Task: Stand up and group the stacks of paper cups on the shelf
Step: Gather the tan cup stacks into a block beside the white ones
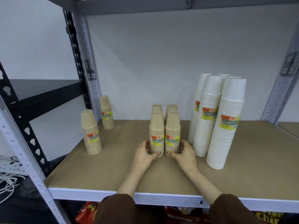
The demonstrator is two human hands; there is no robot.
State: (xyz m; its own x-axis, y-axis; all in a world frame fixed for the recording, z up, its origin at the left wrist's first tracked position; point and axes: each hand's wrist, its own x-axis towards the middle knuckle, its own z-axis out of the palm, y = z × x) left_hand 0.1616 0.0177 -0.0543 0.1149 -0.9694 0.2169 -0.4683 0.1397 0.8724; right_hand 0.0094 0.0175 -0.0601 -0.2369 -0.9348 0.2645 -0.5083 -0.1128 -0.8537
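Two hands cup a tight cluster of four short tan cup stacks [164, 131] mid-shelf — the left hand [144, 153] curls around the left front stack, the right hand [184, 153] around the right one, fingers partly wrapped, apparently pressing them together. Two tan stacks [91, 135] stand apart at left; tall white stacks [216, 117] are grouped at right on the shelf [113, 172].

Snack bags [186, 215] below; white cables [8, 183] left; black rack [40, 97].
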